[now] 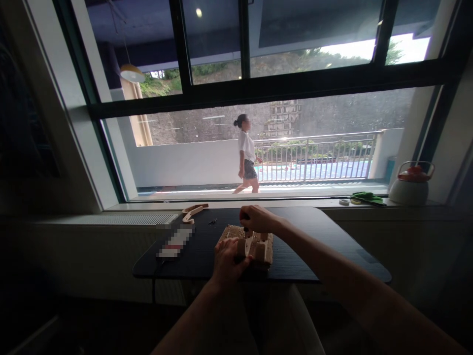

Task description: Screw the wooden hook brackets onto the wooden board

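Note:
A light-brown, blocky wooden-looking piece [264,252] with raised blocks and dark holes lies near the middle of the dark table [325,246]. My left hand [227,259] grips its left and near side, with fingers over the top and the thumb along the front. Just above its far part, my right hand [256,219] is closed in a fist, knuckles up. A small dark tip shows under that fist, and a bit of red at its left side. What the right hand holds is mostly hidden by the fingers.
Curved pale wooden pieces [194,213] and a small dark item [213,222] lie at the table's far left. A blurred flat object [176,242] is nearer. On the windowsill are a green cloth [367,198] and a kettle-like jug [410,187]. Outside, a person [247,153] walks.

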Demonstrator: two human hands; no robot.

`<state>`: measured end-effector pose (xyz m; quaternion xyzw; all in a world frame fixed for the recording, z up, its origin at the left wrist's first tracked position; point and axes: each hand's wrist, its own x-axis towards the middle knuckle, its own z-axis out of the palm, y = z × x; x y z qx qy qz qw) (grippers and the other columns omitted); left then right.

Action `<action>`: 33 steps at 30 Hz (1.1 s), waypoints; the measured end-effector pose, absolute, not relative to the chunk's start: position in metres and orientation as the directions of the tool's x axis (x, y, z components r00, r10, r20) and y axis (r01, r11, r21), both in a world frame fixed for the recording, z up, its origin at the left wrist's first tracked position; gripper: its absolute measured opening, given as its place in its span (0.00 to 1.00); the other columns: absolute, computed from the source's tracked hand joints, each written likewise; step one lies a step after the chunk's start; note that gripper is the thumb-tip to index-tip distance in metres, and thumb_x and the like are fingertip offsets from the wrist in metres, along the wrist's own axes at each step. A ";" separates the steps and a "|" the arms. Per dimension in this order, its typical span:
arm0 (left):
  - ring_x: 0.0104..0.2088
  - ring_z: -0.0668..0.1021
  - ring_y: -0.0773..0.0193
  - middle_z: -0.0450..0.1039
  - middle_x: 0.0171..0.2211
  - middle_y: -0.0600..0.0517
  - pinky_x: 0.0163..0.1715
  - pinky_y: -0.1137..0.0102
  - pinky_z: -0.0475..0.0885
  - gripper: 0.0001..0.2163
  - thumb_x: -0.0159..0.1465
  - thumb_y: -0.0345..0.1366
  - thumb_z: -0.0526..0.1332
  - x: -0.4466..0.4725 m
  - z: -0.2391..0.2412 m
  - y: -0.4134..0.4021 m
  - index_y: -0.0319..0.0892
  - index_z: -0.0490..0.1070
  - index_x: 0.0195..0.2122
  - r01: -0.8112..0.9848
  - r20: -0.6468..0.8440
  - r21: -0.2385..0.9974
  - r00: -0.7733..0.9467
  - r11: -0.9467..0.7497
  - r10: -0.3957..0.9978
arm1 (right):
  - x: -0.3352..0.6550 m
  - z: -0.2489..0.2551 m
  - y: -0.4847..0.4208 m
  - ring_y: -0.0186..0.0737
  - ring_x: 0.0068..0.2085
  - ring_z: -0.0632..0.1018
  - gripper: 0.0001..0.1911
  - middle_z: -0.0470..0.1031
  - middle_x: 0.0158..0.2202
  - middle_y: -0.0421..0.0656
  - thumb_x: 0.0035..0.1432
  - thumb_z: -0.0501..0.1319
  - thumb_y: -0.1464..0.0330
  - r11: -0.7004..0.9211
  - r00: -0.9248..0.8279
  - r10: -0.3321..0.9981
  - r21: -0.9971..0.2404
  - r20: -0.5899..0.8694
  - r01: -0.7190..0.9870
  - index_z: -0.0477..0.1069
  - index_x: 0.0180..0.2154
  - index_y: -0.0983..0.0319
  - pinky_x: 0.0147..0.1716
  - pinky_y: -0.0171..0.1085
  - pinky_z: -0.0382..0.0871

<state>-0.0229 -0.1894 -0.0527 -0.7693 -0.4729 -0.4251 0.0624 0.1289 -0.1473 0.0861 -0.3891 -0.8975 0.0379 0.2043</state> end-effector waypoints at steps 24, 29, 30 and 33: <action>0.47 0.70 0.52 0.71 0.44 0.49 0.50 0.56 0.61 0.16 0.56 0.46 0.60 -0.023 -0.053 -0.188 0.45 0.69 0.43 0.806 0.695 0.281 0.202 -0.520 0.690 | 0.132 0.083 -0.146 0.31 0.28 0.72 0.06 0.75 0.30 0.43 0.54 0.57 0.71 0.663 -0.571 0.743 -0.266 0.348 0.700 0.71 0.33 0.64 0.25 0.29 0.59; 0.47 0.70 0.52 0.71 0.44 0.49 0.49 0.56 0.61 0.16 0.56 0.46 0.60 -0.022 -0.053 -0.190 0.46 0.69 0.43 0.813 0.698 0.267 0.207 -0.517 0.685 | 0.131 0.083 -0.147 0.31 0.27 0.71 0.06 0.75 0.30 0.43 0.53 0.57 0.72 0.660 -0.568 0.744 -0.257 0.352 0.706 0.71 0.33 0.64 0.25 0.30 0.58; 0.47 0.70 0.52 0.71 0.44 0.49 0.49 0.56 0.61 0.16 0.56 0.46 0.60 -0.022 -0.053 -0.191 0.46 0.69 0.43 0.814 0.700 0.267 0.205 -0.517 0.684 | 0.130 0.083 -0.147 0.31 0.28 0.71 0.06 0.75 0.30 0.43 0.53 0.57 0.72 0.659 -0.567 0.745 -0.254 0.352 0.708 0.71 0.33 0.64 0.25 0.30 0.59; 0.47 0.70 0.52 0.71 0.44 0.49 0.49 0.56 0.61 0.16 0.56 0.46 0.60 -0.022 -0.053 -0.191 0.46 0.69 0.43 0.813 0.702 0.267 0.204 -0.517 0.683 | 0.130 0.083 -0.148 0.31 0.28 0.71 0.06 0.75 0.30 0.43 0.54 0.56 0.71 0.654 -0.565 0.748 -0.248 0.348 0.714 0.71 0.33 0.64 0.26 0.30 0.59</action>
